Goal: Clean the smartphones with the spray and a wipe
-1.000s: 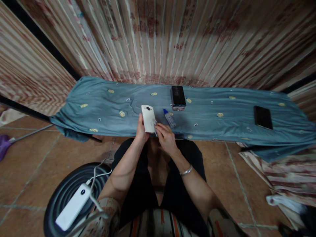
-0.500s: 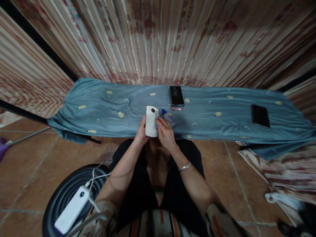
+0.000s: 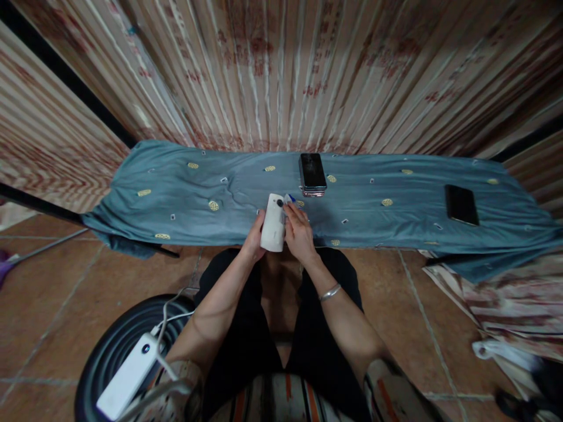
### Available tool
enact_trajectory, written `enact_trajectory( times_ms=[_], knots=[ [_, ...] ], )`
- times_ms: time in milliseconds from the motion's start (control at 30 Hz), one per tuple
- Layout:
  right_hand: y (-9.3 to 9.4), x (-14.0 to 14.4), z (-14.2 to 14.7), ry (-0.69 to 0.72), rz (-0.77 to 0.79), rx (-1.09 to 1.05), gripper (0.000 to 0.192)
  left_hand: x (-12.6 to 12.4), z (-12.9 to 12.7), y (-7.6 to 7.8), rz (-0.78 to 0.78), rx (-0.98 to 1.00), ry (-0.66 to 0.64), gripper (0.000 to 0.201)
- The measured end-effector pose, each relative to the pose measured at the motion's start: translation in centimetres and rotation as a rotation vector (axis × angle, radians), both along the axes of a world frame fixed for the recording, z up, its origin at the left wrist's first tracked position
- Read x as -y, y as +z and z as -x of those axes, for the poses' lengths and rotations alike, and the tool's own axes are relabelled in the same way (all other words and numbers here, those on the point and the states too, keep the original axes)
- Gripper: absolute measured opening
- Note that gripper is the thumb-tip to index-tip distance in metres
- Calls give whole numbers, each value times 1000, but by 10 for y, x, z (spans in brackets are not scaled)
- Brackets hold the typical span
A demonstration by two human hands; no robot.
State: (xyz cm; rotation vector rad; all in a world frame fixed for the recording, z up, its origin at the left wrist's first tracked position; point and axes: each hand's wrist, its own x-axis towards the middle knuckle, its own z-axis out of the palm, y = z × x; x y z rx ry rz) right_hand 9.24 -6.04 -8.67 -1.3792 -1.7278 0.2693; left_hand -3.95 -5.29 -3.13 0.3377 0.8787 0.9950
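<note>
We see a smooth, white, oblong phone (image 3: 273,223) with rounded corners and a dark round lens near its far end, held back-side up over the near edge of the tabletop (image 3: 185,193). The tabletop is draped in a soft, slightly creased teal cloth (image 3: 378,223) dotted with small yellow oval motifs.

Our left hand (image 3: 255,240) has its grip closed around the phone's lower left side, the fingers hidden beneath it and the thumb along its edge. Our right hand (image 3: 299,233) rests against the phone's right edge with fingers curled and pressed to it, so its grip is closed on the phone as well; whether it pinches anything small between the fingertips we cannot tell. A metal bracelet (image 3: 331,292) circles the right wrist.

Just beyond the right hand's fingertips lies a small clear bottle with a blue cap (image 3: 291,200), mostly hidden by that hand. Farther back sits a stack of dark, glossy, rectangular phones (image 3: 312,174). Well apart to the right lies a single flat black phone (image 3: 460,204).

Behind the tabletop hangs a pleated, striped curtain (image 3: 281,76) in cream and faded red. On the tiled floor at lower left, a white power bank (image 3: 127,375) with a white cable rests on a dark round stool (image 3: 101,363).
</note>
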Motion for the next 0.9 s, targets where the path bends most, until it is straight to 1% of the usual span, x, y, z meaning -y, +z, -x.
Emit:
enact_trajectory(
  times_ms=[300,467,633,767,833,900],
  knots=[
    [1,-2,-5,-24,-38,-34,48,0,1,-9,29,-28,-68,50],
    [5,-1,-6,-16,-34,-54,50,1,1,-18,23,-44,-124,46],
    [10,2,-3,14,-42,-15,53,0,-2,-24,-2,-77,-84,47],
    [10,3,-1,47,-41,19,54,-2,-3,-27,-48,-101,-39,41],
    [10,3,0,56,-28,30,55,-3,-4,-28,-49,-87,-29,41],
    [10,2,-1,57,-22,35,56,-3,-4,-30,-42,-40,-25,45]
  ],
)
